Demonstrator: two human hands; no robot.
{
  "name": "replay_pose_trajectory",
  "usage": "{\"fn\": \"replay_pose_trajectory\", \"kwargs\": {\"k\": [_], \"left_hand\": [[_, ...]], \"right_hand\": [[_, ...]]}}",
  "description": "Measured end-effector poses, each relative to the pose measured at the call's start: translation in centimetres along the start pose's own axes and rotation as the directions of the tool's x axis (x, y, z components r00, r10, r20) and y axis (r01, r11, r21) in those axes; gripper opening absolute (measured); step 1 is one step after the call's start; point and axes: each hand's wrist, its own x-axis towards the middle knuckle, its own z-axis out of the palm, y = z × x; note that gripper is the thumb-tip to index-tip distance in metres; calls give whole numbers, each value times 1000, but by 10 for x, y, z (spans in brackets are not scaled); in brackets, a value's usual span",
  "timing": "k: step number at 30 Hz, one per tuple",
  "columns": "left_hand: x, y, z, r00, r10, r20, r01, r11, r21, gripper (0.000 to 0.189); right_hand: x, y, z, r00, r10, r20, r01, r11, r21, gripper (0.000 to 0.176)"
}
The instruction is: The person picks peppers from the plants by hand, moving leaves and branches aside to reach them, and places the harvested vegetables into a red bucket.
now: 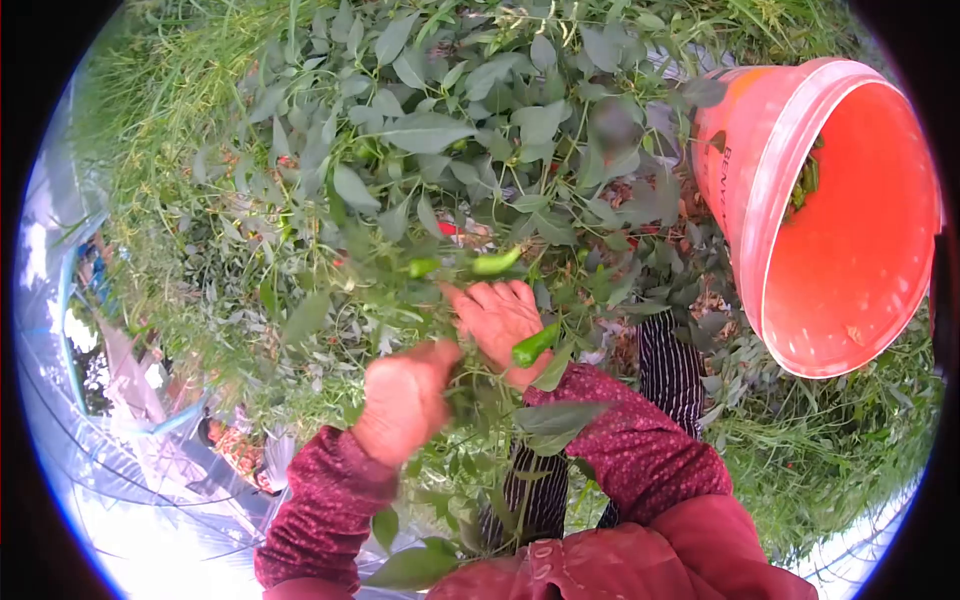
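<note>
My left hand is curled closed among the pepper leaves and is slightly blurred. Whatever its fingers hold, if anything, is hidden. Just right of it, my right hand reaches into the plant with its back towards me. Its fingers bend down into the foliage, so their tips and anything in them cannot be made out. A green pepper hangs in front of the right hand, near the wrist. Beyond the fingertips is a lighter green pepper, with another small green pepper to its left.
An orange-red bucket stands tilted at the right, with some green peppers visible inside. Dense pepper foliage fills the middle, with red bits on the ground below. Plastic sheeting and a heap of reddish things lie at the left.
</note>
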Motion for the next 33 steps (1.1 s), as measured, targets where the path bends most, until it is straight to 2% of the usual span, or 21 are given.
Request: {"fn": "replay_pose_trajectory", "kwargs": {"k": [1,2,4,6,8,10,13,14,16,17,18,19,20,21,22,25,26,28,30,32,33], "left_hand": [[-1,-11,-3,990,-76,-116,70,996,-57,29],[0,-17,-10,962,-154,-226,128,984,-123,29],[7,-23,-24,902,-170,-397,91,973,-211,31],[21,-11,-39,877,-134,-461,68,985,-158,32],[40,9,-53,844,74,-531,-169,977,-132,33],[58,19,-59,854,80,-514,-162,980,-117,28],[93,11,-46,859,59,-509,-120,989,-88,22],[99,12,-40,867,99,-488,-69,994,79,23],[112,9,-25,887,117,-447,-22,977,211,23],[117,12,-23,886,120,-447,-27,977,210,23],[122,18,-20,873,247,-422,-103,937,335,22],[128,26,-16,850,366,-379,-177,875,450,22],[132,36,-11,909,340,-240,-163,821,547,24],[140,37,1,945,250,-210,-56,757,651,23],[150,34,13,968,157,-194,41,666,745,23],[165,21,18,977,77,-199,118,586,802,22],[162,16,16,977,75,-202,120,587,800,22],[153,6,8,994,79,-69,9,587,809,19],[131,7,-8,992,89,-90,15,621,784,24],[110,7,-22,986,73,-151,9,878,479,33],[104,-1,-19,981,37,-188,38,925,377,41]], "right_hand": [[-1,-1,0,996,31,83,-23,995,-94,39],[-1,-2,0,996,29,80,-21,995,-93,39],[-2,-1,1,998,16,57,-13,998,-59,41],[-5,-3,0,996,31,86,-27,999,-46,41],[-3,-1,-2,994,40,102,-36,998,-50,41],[-5,-2,-2,986,29,164,-19,998,-65,39],[-7,-4,3,991,31,130,-15,993,-121,40],[-6,-3,1,992,16,124,6,984,-178,44],[-6,-4,-4,985,47,169,-16,984,-180,42],[-6,-5,-5,972,76,221,-37,984,-174,41],[-7,-3,3,972,81,221,-41,983,-178,41],[-9,2,17,989,65,135,-41,984,-175,41],[-14,4,28,998,47,52,-38,985,-168,40],[-14,5,30,997,79,5,-79,997,-4,38],[-15,6,28,997,74,1,-74,997,-10,38],[-7,-5,-5,937,92,338,-32,983,-179,34],[-7,-6,-4,936,90,340,-29,983,-180,34],[-6,-5,-1,971,91,219,-58,987,-150,31],[-5,-1,-1,985,82,154,-71,994,-79,32],[-4,-2,-4,992,81,93,-81,997,-2,33],[-2,-3,-8,990,119,69,-124,990,64,34]]}}
